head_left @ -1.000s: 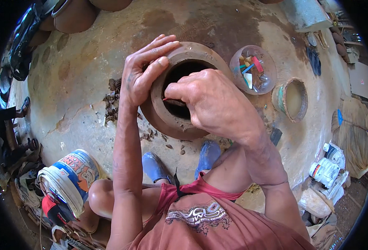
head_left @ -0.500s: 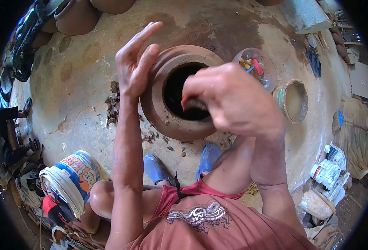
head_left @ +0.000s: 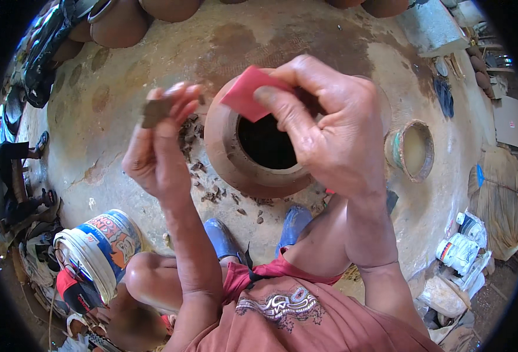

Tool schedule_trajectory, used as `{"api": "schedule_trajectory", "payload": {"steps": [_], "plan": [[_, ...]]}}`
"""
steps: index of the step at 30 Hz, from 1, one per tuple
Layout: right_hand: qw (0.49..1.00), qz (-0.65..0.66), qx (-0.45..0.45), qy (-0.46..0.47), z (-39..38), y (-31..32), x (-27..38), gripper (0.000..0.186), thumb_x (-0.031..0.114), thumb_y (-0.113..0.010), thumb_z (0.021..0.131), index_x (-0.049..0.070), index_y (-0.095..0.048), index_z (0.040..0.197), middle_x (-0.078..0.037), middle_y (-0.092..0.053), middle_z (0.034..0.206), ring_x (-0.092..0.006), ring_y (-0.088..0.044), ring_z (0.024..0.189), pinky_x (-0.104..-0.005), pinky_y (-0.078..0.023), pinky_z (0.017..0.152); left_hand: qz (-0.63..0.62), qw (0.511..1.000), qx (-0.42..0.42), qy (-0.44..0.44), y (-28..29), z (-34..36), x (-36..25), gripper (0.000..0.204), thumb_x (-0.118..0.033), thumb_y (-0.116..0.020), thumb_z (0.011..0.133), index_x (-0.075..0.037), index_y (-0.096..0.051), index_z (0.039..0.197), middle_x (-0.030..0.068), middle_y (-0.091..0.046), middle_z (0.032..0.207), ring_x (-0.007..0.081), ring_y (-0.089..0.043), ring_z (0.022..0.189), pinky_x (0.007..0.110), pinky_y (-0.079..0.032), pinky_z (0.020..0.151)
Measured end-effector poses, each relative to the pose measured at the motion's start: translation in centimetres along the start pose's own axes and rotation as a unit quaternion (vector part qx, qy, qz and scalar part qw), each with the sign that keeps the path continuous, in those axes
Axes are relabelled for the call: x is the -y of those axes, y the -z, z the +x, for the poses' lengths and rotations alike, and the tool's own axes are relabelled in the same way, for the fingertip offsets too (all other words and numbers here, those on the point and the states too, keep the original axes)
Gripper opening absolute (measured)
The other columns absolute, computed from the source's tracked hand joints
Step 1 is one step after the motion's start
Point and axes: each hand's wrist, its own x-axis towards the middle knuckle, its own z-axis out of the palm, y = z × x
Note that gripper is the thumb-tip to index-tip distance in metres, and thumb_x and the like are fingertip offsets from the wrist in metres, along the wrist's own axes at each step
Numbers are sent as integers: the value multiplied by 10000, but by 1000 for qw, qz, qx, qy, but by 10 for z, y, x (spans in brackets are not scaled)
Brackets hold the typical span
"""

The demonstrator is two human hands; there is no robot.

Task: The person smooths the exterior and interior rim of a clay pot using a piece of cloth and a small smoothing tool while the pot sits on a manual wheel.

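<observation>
A round brown clay pot with a wide dark mouth stands on the floor in front of my feet. My right hand is above its right side, pinching a flat red piece between thumb and fingers. Whether the red piece is plastic or rubber, I cannot tell. To the left of the pot's mouth, my left hand is raised, its fingers closed on a small dark brown lump that looks like clay and is blurred by motion.
Dark clay scraps litter the floor beside the pot. At right stands a basin of cloudy liquid. A white-and-blue bucket is near my left knee. More clay pots line the back. A person's sandalled foot shows at far left.
My right hand has risen and turned, bringing the red piece into full view. My left hand has moved lower and left, going from outstretched fingers to gripping the dark lump.
</observation>
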Motion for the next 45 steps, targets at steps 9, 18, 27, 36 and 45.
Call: {"api": "schedule_trajectory", "payload": {"steps": [9, 18, 27, 36, 45], "plan": [[979, -127, 123, -98, -14, -16, -18, 124, 56, -682, 948, -4, -687, 1056, -258, -738, 822, -447, -743, 802, -496, -599, 706, 266, 929, -139, 215, 32, -48, 22, 573, -309, -557, 1128, -59, -449, 1632, 132, -539, 1609, 220, -501, 1470, 393, -386, 1199], [979, -144, 127, -72, -22, -45, -18, 151, 59, -648, 948, -8, -725, 1059, -271, -733, 899, -447, -730, 858, -528, -581, 745, 313, 944, 19, 102, -22, -86, 16, 556, -335, -458, 1142, 35, -531, 1551, 151, -524, 1626, 295, -374, 1577, 434, -260, 1289], [981, -99, 164, -23, -18, -39, -20, 162, 8, -630, 864, 2, -727, 994, -235, -734, 902, -431, -725, 852, -508, -575, 756, 271, 956, 32, 110, -20, -70, 26, 546, -296, -455, 1110, 52, -570, 1515, 156, -569, 1584, 294, -362, 1584, 450, -232, 1306], [974, -99, 205, 0, -19, -37, -20, 169, 23, -612, 850, 18, -724, 977, -226, -735, 894, -422, -729, 866, -513, -580, 782, 220, 965, 91, 108, -4, -40, 41, 492, -277, -539, 1054, 3, -668, 1438, 164, -651, 1495, 360, -419, 1549, 492, -275, 1286], [967, -86, 241, 14, -18, -31, -18, 156, 16, -632, 827, 14, -718, 957, -221, -739, 889, -415, -733, 895, -512, -583, 808, 196, 954, 189, 127, 3, 2, 52, 548, -287, -560, 1008, 90, -671, 1391, 202, -661, 1458, 306, -543, 1441, 426, -331, 1259]]}}
